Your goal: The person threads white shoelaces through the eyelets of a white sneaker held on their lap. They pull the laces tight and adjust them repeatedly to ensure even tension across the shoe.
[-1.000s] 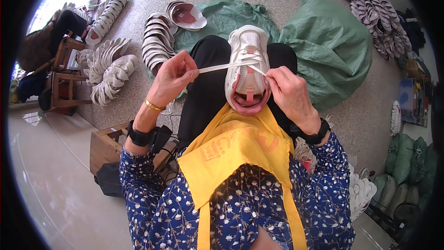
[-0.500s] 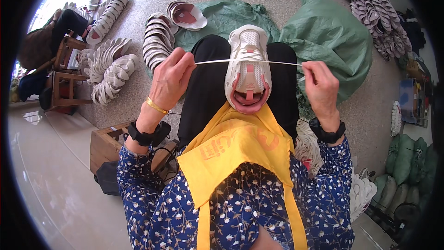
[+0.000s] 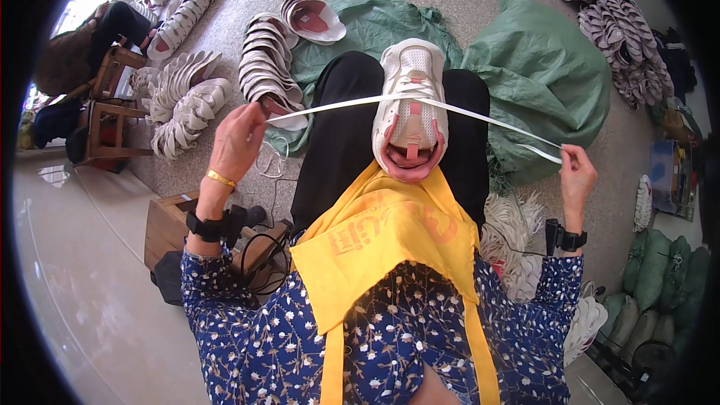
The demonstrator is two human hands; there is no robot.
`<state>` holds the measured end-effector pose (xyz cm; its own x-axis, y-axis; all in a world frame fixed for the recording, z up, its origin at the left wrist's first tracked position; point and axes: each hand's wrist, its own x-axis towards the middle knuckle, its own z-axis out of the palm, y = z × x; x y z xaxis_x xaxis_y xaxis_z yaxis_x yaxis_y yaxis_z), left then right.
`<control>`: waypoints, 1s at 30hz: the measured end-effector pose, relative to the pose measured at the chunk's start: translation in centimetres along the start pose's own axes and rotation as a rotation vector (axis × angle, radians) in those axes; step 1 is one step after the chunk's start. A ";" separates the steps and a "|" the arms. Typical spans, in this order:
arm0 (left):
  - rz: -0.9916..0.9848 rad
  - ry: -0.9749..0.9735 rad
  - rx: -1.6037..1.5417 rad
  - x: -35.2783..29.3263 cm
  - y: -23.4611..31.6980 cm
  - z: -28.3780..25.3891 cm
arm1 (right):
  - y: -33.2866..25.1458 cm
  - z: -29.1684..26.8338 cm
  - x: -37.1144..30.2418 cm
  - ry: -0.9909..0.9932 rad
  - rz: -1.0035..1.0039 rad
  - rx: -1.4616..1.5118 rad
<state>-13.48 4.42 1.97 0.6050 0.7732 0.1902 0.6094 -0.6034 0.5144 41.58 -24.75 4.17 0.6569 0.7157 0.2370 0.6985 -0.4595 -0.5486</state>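
Note:
A white and pink sneaker upper (image 3: 411,124) rests between my knees, its opening turned toward me and its toe pointing away. A flat white shoelace (image 3: 337,105) passes through its eyelets and stretches out to both sides. My left hand (image 3: 238,139) is closed on one end of the lace, left of my knee. Out to the right, my right hand (image 3: 577,172) pinches the other end, and a short loose tail hangs beside it. Across my lap lies a yellow apron (image 3: 382,247).
Stacked shoe uppers (image 3: 264,60) stand beyond my left knee, next to green sacking (image 3: 360,30). A full green sack (image 3: 540,67) leans at the right knee. White laces (image 3: 510,232) lie by my right thigh. A wooden stool (image 3: 171,221) is at my left; another person sits far left.
Both hands have moved outward and down from the sneaker upper, the right one farther. More lace now shows on each side, sloping downward from the eyelets.

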 end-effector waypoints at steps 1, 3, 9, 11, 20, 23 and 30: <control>-0.026 0.007 0.029 -0.5 -1.2 -0.4 | 1.6 -0.2 0.0 0.006 0.025 -0.003; -0.043 0.042 0.080 -1.7 -4.0 -1.4 | 4.8 -0.5 0.3 -0.005 0.138 0.057; -0.299 0.001 0.142 -3.6 -10.2 -4.2 | 9.9 -1.8 0.1 0.010 0.242 0.078; -0.319 0.038 0.172 -4.7 -12.1 -4.5 | 10.6 -1.8 0.6 -0.013 0.221 0.072; -0.375 0.120 0.240 -6.0 -16.0 -5.2 | 13.1 -2.0 1.3 -0.005 0.252 0.009; -0.392 0.127 0.315 -6.4 -17.3 -5.5 | 12.7 -2.0 1.4 -0.038 0.258 -0.071; -0.475 0.120 0.395 -4.5 -18.7 -6.2 | 12.8 -0.6 2.0 -0.227 0.301 -0.110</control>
<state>-30.71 13.46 -3.33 0.1734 0.9774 0.1211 0.9548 -0.1970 0.2227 52.03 -29.52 -1.92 0.7660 0.6331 -0.1115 0.5187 -0.7111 -0.4746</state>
